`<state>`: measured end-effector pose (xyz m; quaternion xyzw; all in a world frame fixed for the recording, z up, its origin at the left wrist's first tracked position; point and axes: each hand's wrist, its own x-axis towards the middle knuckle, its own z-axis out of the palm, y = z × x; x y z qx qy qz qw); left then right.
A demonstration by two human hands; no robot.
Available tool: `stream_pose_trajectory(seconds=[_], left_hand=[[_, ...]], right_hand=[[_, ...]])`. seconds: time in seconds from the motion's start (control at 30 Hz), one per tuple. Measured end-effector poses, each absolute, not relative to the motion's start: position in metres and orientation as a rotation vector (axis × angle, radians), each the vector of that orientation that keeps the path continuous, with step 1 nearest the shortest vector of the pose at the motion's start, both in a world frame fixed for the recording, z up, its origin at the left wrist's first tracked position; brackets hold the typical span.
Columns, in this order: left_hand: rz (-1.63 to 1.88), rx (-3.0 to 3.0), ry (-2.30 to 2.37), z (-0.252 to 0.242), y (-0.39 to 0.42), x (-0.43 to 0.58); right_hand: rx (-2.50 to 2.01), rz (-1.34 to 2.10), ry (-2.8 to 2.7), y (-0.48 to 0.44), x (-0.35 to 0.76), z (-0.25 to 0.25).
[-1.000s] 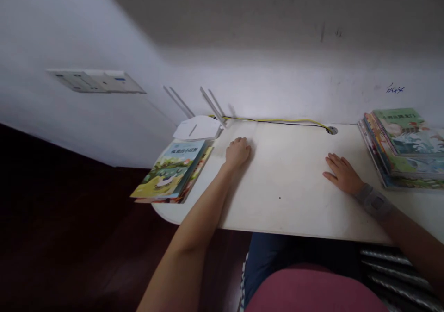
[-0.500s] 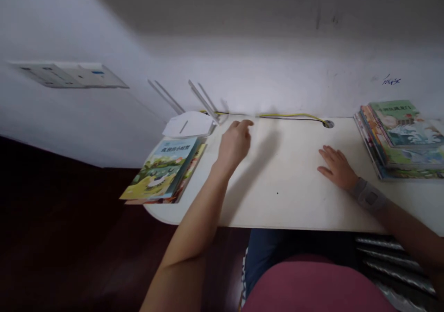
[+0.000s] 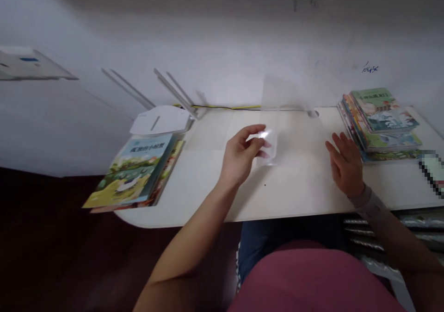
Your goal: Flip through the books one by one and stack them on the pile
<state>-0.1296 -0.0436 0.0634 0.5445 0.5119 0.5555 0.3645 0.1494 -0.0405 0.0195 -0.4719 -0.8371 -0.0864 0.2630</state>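
A clear plastic sheet [image 3: 289,100], thin and see-through, is pinched at its near left edge between the thumb and fingers of my left hand [image 3: 240,157]. Light glints off it by my fingertips, and its far part shows faintly against the wall. My right hand [image 3: 347,166] is raised a little above the table, its fingers stretched out and slightly apart, with nothing in it. It is right of the sheet and close to a stack of picture books [image 3: 385,117]. Another faint clear sheet [image 3: 210,134] appears to lie on the white table [image 3: 201,182], left of my left hand.
At the left end of the table, a few picture books [image 3: 133,168] overhang the edge. Behind them stands a white router [image 3: 161,120] with upright antennas. A yellow and black cable [image 3: 239,107] runs along the wall. A wall socket plate [image 3: 31,64] is at far left.
My left hand has drawn nearer to me from the table's back and now shows the clear sheet lifted in its grip. My right hand has risen off the table. The view has shifted right.
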Motion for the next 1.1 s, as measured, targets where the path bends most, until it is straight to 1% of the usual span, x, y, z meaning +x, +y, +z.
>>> stream_pose_trajectory(seconds=[0.1,0.2,0.33,0.47,0.7,0.87,0.97,1.1], left_hand=[[1.202,1.481,1.525,0.026,-0.051,-0.152],[0.937,1.753,1.765,-0.006,-0.061,-0.162],[0.696,2.044,1.891,-0.027,-0.07,-0.16],[0.566,2.162,1.961,-0.031,-0.071,-0.159],[0.423,2.304,2.078,-0.029,-0.072,-0.157],[0.391,2.497,1.883,-0.025,-0.062,-0.141],[0.278,2.562,1.764,-0.021,-0.043,-0.125],[0.182,2.557,1.712,-0.021,-0.017,-0.109]], right_hand=[[-1.254,-0.26,-2.507,-0.049,0.169,0.008],[-1.273,-0.239,-2.663,-0.054,0.174,-0.011],[-1.251,-0.087,-2.782,-0.052,0.178,-0.033],[-1.199,0.021,-2.833,-0.049,0.186,-0.042],[-1.234,0.022,-2.811,-0.045,0.184,-0.033],[-1.18,-0.066,-2.807,-0.018,0.176,-0.019],[-1.175,-0.026,-2.818,0.011,0.166,-0.017],[-1.26,0.044,-2.826,0.043,0.155,-0.029]])
